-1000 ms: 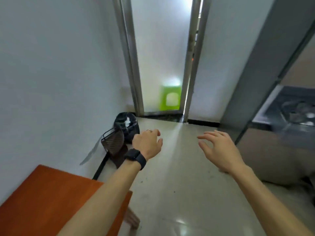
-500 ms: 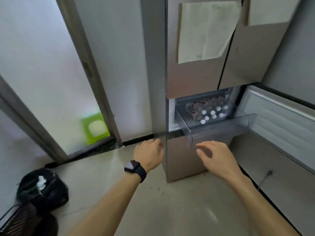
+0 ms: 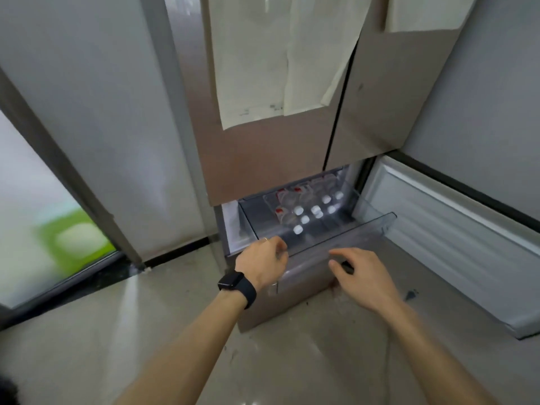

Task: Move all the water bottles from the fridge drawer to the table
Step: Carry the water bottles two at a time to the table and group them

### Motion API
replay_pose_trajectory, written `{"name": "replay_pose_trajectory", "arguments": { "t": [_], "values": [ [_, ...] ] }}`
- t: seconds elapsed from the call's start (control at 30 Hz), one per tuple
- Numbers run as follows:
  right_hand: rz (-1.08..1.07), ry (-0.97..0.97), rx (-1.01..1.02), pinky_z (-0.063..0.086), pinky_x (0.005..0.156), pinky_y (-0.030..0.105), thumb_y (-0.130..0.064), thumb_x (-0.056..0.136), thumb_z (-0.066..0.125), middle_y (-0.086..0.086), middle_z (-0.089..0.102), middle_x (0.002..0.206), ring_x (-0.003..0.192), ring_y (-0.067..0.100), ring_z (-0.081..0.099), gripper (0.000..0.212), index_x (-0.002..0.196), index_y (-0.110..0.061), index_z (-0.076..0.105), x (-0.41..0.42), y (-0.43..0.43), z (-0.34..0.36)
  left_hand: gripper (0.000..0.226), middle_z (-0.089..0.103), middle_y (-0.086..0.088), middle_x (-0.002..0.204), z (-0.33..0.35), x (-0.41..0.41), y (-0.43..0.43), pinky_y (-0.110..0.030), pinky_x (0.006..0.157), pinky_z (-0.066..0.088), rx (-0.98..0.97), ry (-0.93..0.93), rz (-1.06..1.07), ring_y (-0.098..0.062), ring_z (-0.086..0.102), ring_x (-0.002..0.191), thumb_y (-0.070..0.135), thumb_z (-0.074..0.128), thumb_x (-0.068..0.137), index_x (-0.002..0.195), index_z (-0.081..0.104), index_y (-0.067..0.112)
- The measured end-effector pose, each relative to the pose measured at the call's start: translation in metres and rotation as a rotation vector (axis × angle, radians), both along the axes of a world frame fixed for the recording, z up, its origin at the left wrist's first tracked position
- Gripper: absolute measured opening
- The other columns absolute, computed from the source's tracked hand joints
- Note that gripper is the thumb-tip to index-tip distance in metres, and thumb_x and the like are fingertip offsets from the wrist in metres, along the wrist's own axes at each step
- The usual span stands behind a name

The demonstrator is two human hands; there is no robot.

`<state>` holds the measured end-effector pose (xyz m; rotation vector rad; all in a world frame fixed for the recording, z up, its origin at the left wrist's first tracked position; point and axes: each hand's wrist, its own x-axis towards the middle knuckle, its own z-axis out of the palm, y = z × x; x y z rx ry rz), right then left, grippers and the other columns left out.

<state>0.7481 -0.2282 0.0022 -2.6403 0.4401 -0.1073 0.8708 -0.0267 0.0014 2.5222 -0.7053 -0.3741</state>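
Observation:
Several water bottles (image 3: 304, 210) with white caps and red labels lie in the clear fridge drawer (image 3: 371, 225), which stands pulled out below the fridge's upper doors. My left hand (image 3: 263, 263), with a black watch on the wrist, hovers just in front of the drawer's front left edge, fingers loosely curled, holding nothing. My right hand (image 3: 363, 274) hangs in front of the drawer's front wall, fingers relaxed and spread, empty. The table is out of view.
The lower fridge door (image 3: 455, 241) stands swung open on the right. Papers (image 3: 280, 59) are stuck on the upper fridge doors. A frosted glass door (image 3: 38, 217) with a metal frame is at the left. The floor below is glossy tile.
The view has swung from the orange table and glass door round to the fridge and come closer. Both hands now reach nearer the open drawer.

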Motion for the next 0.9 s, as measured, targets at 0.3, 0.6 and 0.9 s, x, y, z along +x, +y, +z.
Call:
{"name": "replay_pose_trajectory", "arguments": {
  "t": [0.3, 0.6, 0.9],
  "values": [
    [0.096, 0.183, 0.08, 0.046, 0.09, 0.031, -0.041, 0.095, 0.058, 0.0, 0.066, 0.125, 0.113, 0.02, 0.061, 0.04, 0.131, -0.022, 0.059, 0.124, -0.088, -0.049, 0.02, 0.064, -0.001, 0.098, -0.049, 0.082, -0.104, -0.03, 0.084, 0.045, -0.135, 0.434, 0.291, -0.024, 0.061, 0.1, 0.031, 0.059, 0.096, 0.106, 0.065, 0.015],
    [0.196, 0.336, 0.31, 0.041, 0.076, 0.028, -0.038, 0.1, 0.05, 0.009, 0.067, 0.115, 0.1, 0.028, 0.063, 0.036, 0.126, -0.013, 0.054, 0.251, -0.125, -0.121, 0.026, 0.066, -0.016, 0.095, -0.158, 0.164, -0.18, -0.038, 0.072, 0.048, -0.451, 0.794, 0.8, -0.027, 0.059, 0.081, 0.015, 0.048, 0.095, 0.102, 0.066, -0.002],
    [0.113, 0.388, 0.497, 0.06, 0.075, 0.041, -0.064, 0.094, 0.039, 0.004, 0.068, 0.089, 0.077, 0.022, 0.068, 0.059, 0.117, -0.011, 0.052, 0.295, -0.102, -0.153, 0.028, 0.071, -0.007, 0.098, -0.179, 0.163, -0.194, -0.031, 0.064, 0.054, -0.824, 1.092, 1.014, -0.02, 0.067, 0.084, 0.024, 0.046, 0.104, 0.118, 0.064, 0.01]
  ]
}}
